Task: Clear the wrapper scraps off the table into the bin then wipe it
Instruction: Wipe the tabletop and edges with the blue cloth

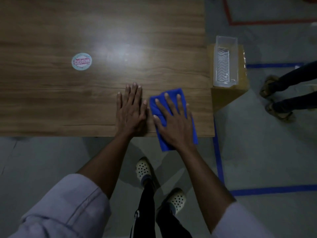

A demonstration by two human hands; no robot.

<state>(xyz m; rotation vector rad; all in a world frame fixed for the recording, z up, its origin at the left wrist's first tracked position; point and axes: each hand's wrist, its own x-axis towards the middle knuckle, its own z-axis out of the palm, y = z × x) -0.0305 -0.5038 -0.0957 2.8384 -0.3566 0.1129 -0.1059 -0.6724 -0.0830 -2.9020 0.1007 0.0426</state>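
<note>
At the bench [51, 100] edge, right grip [173, 122] is pressing flat on blue cloth [164, 143], left grip [131, 110] lying spread alongside; round sticker [81, 61] sitting farther left, clear bin [225, 62] right.

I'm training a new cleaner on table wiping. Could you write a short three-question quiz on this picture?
1. True or false: the right hand presses the blue cloth flat on the table.
2. What else is on the table top? A) a cup B) a round sticker C) a pen
3. What does the clear bin stand on?
Key: 1 true; 2 B; 3 a cardboard box.
</note>
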